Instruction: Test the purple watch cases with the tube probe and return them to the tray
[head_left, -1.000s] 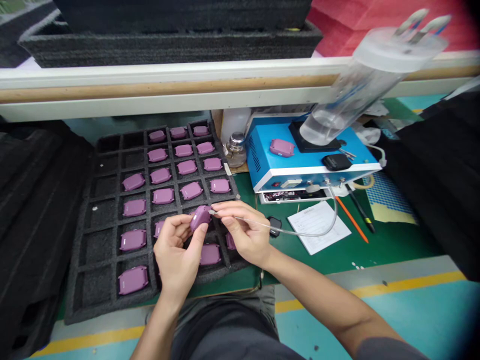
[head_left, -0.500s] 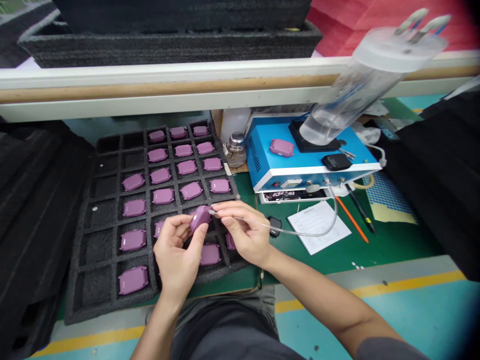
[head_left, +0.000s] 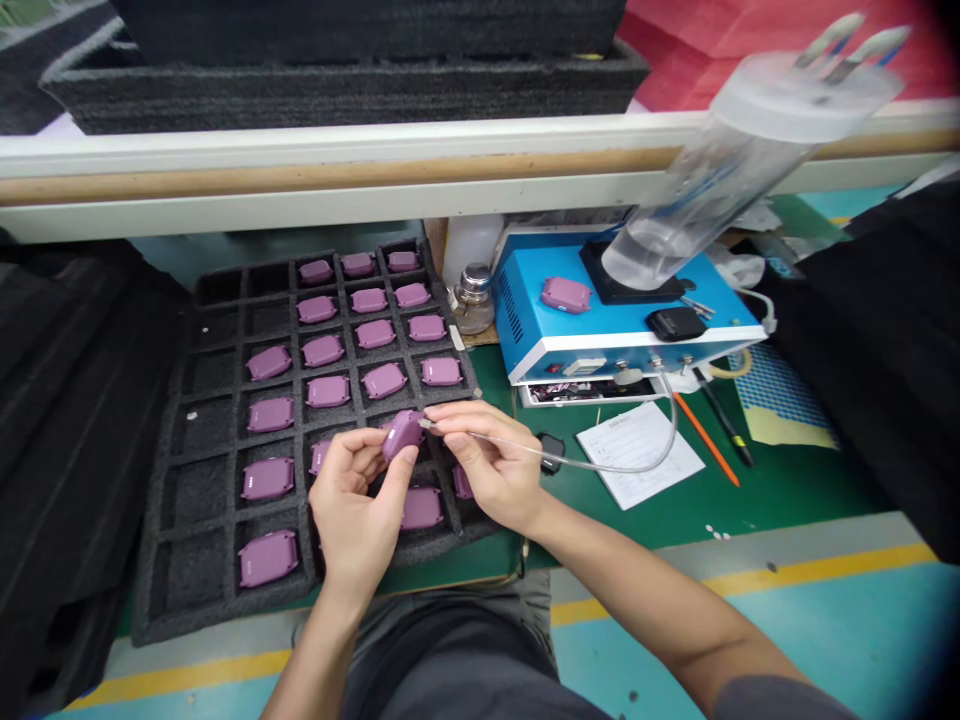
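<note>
purple device (head_left: 403,435) sits gripped in the left hand (head_left: 352,490), raised just above the foam tray (head_left: 161,590), its long axis tilted from lower left to upper right. left thumb (head_left: 403,458) presses its near face while the curled fingers (head_left: 341,455) wrap behind it, hiding most of its underside. right hand (head_left: 486,468) is closed in a pinch, its fingertips (head_left: 450,412) holding a thin clear tube (head_left: 570,464) near its slim metal tip (head_left: 426,424), which points left at the device's right edge; whether tip and casing touch is too small to make out. tube runs right, then loops up to the front of a blue bench unit (head_left: 600,345). both hands cover several tray cells, so the purple devices (head_left: 421,508) below show only in part.
</note>
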